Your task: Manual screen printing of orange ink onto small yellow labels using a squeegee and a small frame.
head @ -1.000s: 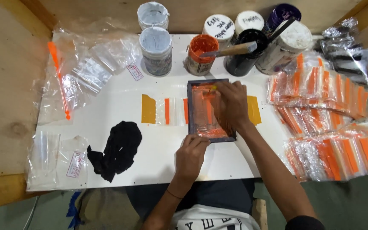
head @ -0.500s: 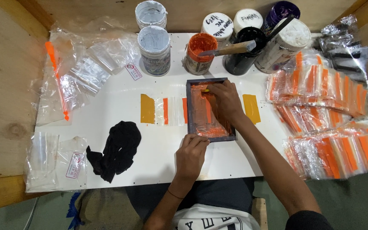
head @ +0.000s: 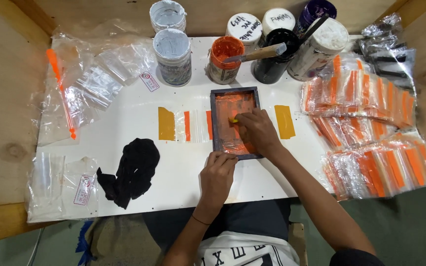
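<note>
A small dark-framed screen (head: 236,122), its mesh smeared with orange ink, lies flat on the white desk (head: 183,172), just below the row of jars. The left hand (head: 218,173) rests curled at the frame's near edge, fingertips pressing on the bottom rail and pinning it down. The right hand (head: 256,130) lies over the mesh with its fingers closed around a small yellow scraper (head: 233,120), of which only the tip shows.

The screen looks light and stiff at the frame, but the mesh is thin and probably easy to dent or tear, so the rails are the place to hold it, not the middle. Wet ink likely makes the inner edges slick; the outer sides of the rails look cleaner. Under the frame sits a clear bag (head: 189,126) with orange stripes, taped down by 2 yellow strips (head: 166,123), 1 at each side. That bag is limp and slippery, and would shift if the frame slid.

An open orange ink jar (head: 225,59) with a wooden-handled spatula (head: 257,52) across it stands just behind the screen. A black rag (head: 131,170) lies to the left, and stacks of printed bags (head: 371,128) are piled to the right.
</note>
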